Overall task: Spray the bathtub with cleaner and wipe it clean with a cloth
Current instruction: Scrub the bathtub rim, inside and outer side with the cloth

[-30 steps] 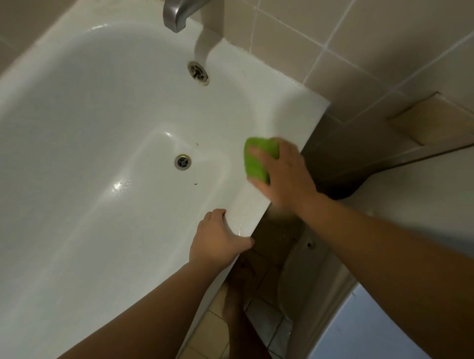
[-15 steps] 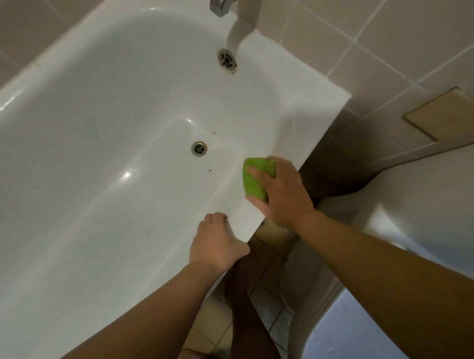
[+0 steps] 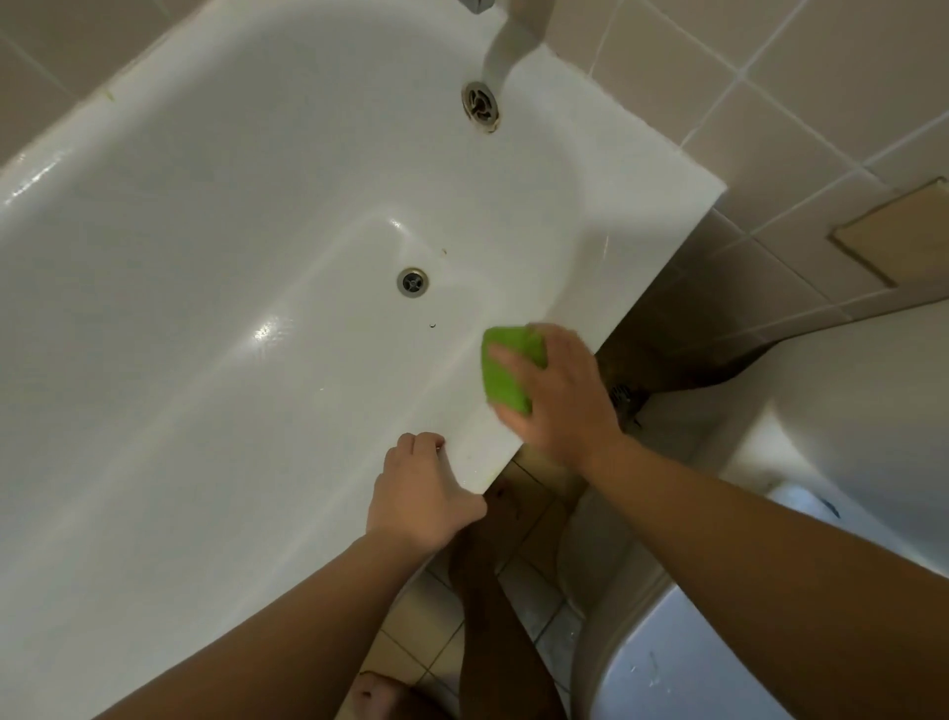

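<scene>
head view: a white bathtub (image 3: 215,267) fills the left and centre of the frame, its near rim running diagonally from the lower left up to a square corner at the right of centre. a round floor drain (image 3: 412,282) sits in the middle of the frame on the tub bottom, and a rusty-edged overflow drain (image 3: 481,106) sits on the end wall at the top centre. just above it, cut by the top edge of the frame, is the tip of a metal spout (image 3: 476,5).

the right hand (image 3: 557,395) is right of centre, laid palm down over a green cloth (image 3: 506,367), fingers spread and lightly bent, pressing it against the tub's near rim and inner edge. the hand is slightly blurred. the cloth shows past the fingertips on the left side of the hand.

the left hand (image 3: 421,493) is just below centre, fingers curled over the rim into the tub and thumb stretched along the rim's outer edge, gripping the rim. it is near the right hand but apart from it.

beige wall tiles (image 3: 770,92) fill the upper right. a white toilet (image 3: 719,642) takes the lower right. between tub and toilet, at the bottom centre, lies tiled floor (image 3: 436,606) with the person's bare leg (image 3: 493,616) over it.
</scene>
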